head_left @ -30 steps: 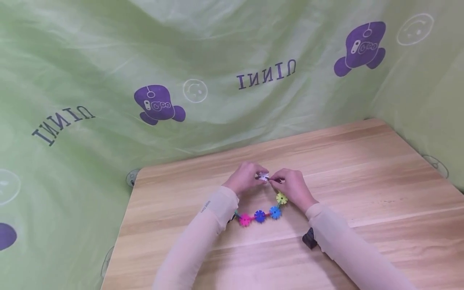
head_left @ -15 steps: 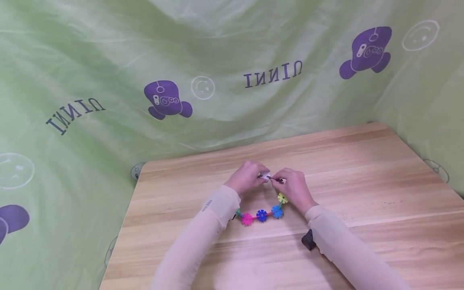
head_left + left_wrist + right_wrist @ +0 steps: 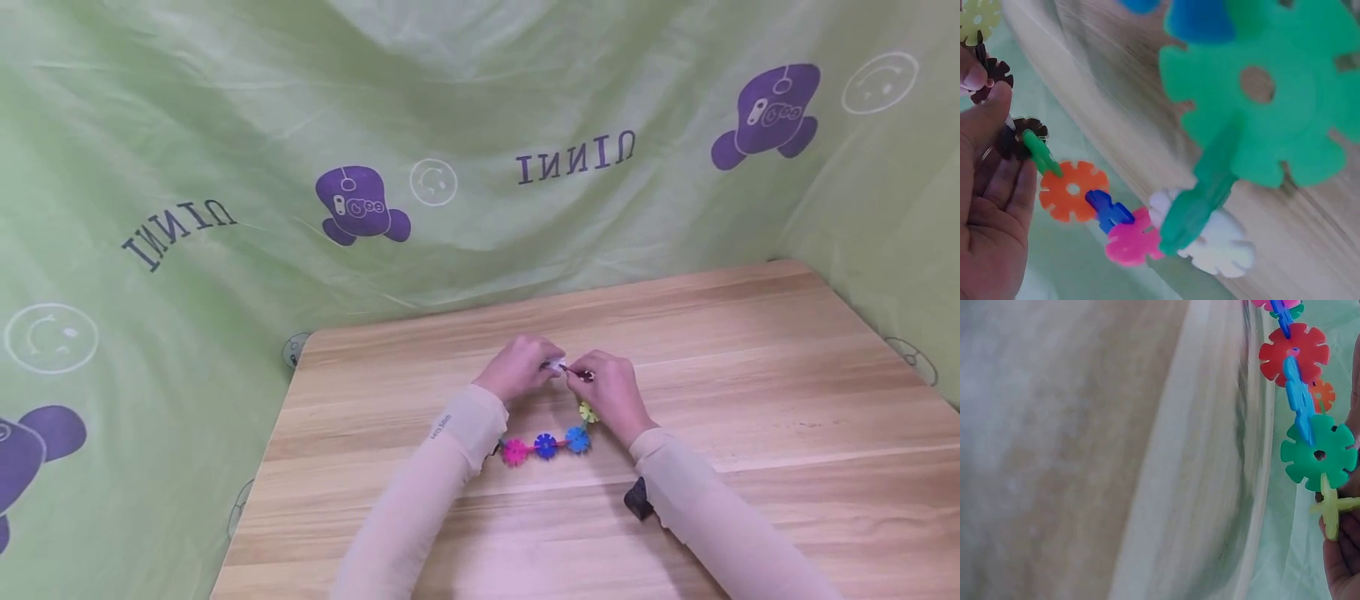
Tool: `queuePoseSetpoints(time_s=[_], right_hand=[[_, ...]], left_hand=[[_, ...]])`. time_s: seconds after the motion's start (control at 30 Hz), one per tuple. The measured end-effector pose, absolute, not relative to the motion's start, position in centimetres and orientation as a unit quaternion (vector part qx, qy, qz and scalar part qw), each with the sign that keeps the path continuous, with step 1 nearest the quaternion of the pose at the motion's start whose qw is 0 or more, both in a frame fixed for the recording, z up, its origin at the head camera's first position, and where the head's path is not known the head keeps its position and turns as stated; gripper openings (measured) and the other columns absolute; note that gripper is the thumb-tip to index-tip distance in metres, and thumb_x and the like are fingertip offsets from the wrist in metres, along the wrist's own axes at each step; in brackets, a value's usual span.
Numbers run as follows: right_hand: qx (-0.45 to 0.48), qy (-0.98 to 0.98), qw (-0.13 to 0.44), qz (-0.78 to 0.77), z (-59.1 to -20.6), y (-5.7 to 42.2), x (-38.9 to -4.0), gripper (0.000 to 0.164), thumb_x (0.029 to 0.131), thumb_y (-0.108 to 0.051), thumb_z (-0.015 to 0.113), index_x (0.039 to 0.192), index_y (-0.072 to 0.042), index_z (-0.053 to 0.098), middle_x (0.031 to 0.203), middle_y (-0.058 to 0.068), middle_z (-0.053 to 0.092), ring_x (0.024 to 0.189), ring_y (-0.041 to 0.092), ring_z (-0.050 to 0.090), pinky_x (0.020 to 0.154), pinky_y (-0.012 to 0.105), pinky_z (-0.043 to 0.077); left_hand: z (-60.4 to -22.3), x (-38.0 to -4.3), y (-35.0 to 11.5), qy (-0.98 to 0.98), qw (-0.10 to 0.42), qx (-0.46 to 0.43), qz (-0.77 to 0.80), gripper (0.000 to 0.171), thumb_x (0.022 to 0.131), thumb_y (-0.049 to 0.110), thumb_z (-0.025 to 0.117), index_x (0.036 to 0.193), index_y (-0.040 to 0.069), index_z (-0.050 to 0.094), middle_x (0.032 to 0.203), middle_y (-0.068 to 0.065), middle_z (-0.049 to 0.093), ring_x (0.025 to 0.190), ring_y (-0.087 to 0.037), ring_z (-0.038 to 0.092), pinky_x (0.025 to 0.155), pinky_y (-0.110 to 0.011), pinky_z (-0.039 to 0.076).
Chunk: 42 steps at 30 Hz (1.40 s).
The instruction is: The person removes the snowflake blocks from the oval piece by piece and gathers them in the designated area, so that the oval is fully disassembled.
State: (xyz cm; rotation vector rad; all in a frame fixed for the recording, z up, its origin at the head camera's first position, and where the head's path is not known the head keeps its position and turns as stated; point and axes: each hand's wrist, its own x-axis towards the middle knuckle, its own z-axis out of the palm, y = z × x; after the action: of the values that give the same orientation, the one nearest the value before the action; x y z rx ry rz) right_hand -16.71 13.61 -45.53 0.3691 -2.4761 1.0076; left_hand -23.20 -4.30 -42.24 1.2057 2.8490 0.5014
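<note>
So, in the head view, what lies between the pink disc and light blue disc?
In the head view, a dark blue disc lies between the pink disc and light blue disc, with a reddish piece either side.

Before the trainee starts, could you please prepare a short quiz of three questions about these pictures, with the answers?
1. In the left wrist view, which colour is the joining piece between the orange disc and the pink disc?
a) yellow
b) blue
c) red
2. True or false: in the right wrist view, the light-blue piece links the red disc and the green disc.
3. In the head view, which hand is nearer to the yellow disc?
Key: 1: b. 2: true. 3: the right hand.
</note>
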Motion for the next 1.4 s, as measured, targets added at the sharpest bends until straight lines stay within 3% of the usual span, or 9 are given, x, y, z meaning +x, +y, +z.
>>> queuePoseSetpoints(time_s=[0.23, 0.6, 1.07, 1.4], right_hand=[[0.092, -0.900, 0.184, 0.385, -45.8, 14.2, -16.8, 0.006, 0.080, -0.005, 0.075, 0.086, -0.003, 0.076, 0.088, 0.013, 0.076, 0.080, 0.029, 0.072, 0.076, 0.043, 0.061], [0.118, -0.906, 0.122, 0.388, -45.5, 15.1, -16.6, 0.009, 0.084, -0.008, 0.076, 0.093, -0.006, 0.077, 0.097, 0.013, 0.076, 0.093, 0.032, 0.071, 0.086, 0.049, 0.058], [0.143, -0.909, 0.067, 0.386, -45.5, 15.6, -16.5, 0.015, 0.084, -0.010, 0.077, 0.099, -0.008, 0.076, 0.104, 0.014, 0.075, 0.098, 0.035, 0.070, 0.090, 0.052, 0.056], [0.148, -0.909, 0.067, 0.384, -45.7, 15.5, -16.7, 0.014, 0.085, -0.012, 0.077, 0.098, -0.009, 0.077, 0.104, 0.013, 0.075, 0.099, 0.033, 0.070, 0.090, 0.051, 0.056]], left_hand=[[-42.5, -23.5, -7.8, 0.938, 0.028, 0.278, 0.206, 0.033, 0.088, 0.015, 0.073, 0.119, 0.005, 0.069, 0.117, -0.010, 0.072, 0.107, -0.022, 0.069, 0.095, -0.030, 0.056], [-42.5, -21.6, -8.7, 0.952, 0.049, 0.182, 0.241, 0.039, 0.086, 0.027, 0.077, 0.117, 0.004, 0.071, 0.113, -0.011, 0.073, 0.104, -0.024, 0.069, 0.094, -0.033, 0.056], [-44.3, -19.5, -9.6, 0.968, 0.063, 0.132, 0.201, 0.030, 0.087, 0.029, 0.076, 0.106, 0.005, 0.074, 0.102, -0.008, 0.075, 0.090, -0.020, 0.067, 0.085, -0.032, 0.056], [-44.2, -19.5, -10.0, 0.963, 0.048, 0.149, 0.218, 0.035, 0.087, 0.025, 0.076, 0.115, 0.005, 0.071, 0.113, -0.011, 0.073, 0.104, -0.025, 0.069, 0.094, -0.034, 0.056]])
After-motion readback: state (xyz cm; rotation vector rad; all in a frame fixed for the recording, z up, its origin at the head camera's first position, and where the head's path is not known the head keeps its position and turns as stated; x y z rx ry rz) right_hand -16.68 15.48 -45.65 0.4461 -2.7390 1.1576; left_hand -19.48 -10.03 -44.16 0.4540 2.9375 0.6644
